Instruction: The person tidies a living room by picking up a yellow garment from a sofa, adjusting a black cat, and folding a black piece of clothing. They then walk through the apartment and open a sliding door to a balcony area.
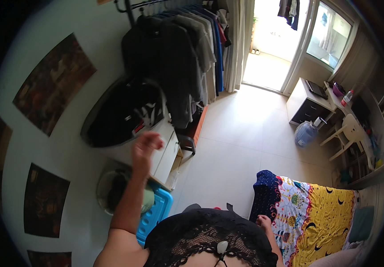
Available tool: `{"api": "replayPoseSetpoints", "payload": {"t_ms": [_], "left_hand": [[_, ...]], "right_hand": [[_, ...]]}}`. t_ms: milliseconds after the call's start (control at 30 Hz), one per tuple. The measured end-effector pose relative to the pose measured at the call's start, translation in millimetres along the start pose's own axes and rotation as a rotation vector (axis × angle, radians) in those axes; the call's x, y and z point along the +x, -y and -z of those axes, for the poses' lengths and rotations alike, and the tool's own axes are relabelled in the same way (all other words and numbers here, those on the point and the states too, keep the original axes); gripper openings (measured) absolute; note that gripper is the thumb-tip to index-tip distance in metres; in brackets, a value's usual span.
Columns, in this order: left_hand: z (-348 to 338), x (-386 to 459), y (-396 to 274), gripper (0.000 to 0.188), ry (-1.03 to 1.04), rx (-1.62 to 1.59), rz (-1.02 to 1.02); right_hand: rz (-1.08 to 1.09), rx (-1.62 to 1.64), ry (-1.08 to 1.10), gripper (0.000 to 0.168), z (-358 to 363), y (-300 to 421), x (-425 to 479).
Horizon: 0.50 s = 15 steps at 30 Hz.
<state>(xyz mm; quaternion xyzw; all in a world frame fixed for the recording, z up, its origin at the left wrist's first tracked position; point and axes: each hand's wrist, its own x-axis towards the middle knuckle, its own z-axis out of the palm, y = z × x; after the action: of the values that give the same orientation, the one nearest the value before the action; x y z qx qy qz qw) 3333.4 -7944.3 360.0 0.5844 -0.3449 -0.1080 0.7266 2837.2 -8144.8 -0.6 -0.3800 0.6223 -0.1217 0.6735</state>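
Observation:
My left hand [146,146] is raised at the front edge of a large basket [125,113] of dark cloth, above a white cabinet [165,150]. Its fingers look curled, and motion blur hides whether anything is in them. A small red item [138,128] and some pale strips show in the basket, just beyond the hand. Low on the other side, my right hand [263,222] hangs beside the bed's patterned bedding [295,213]. Its fingers are curled in, with nothing seen in them; whether it touches the bedding cannot be told.
Behind the basket, a rack of hanging clothes [168,53] reaches towards the curtain [235,46]. By my left arm are a round bin [103,193] and a blue plastic piece with holes [160,203]. A water jug [305,135], a chair [349,130] and a desk [335,103] stand right.

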Motion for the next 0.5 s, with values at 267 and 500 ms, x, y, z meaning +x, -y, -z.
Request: {"api": "replayPoseSetpoints", "payload": {"t_ms": [267,500], "left_hand": [[-132.0,23.1,101.8,0.016,0.71,0.237,0.359],[-160.6,115.2,215.8,0.03,0.938,0.231,0.741]], "right_hand": [[0.028,-0.126,0.145,0.014,-51.8,83.1,68.0],[-0.014,-0.375,0.116,0.012,-65.9,110.4,114.0]]}}
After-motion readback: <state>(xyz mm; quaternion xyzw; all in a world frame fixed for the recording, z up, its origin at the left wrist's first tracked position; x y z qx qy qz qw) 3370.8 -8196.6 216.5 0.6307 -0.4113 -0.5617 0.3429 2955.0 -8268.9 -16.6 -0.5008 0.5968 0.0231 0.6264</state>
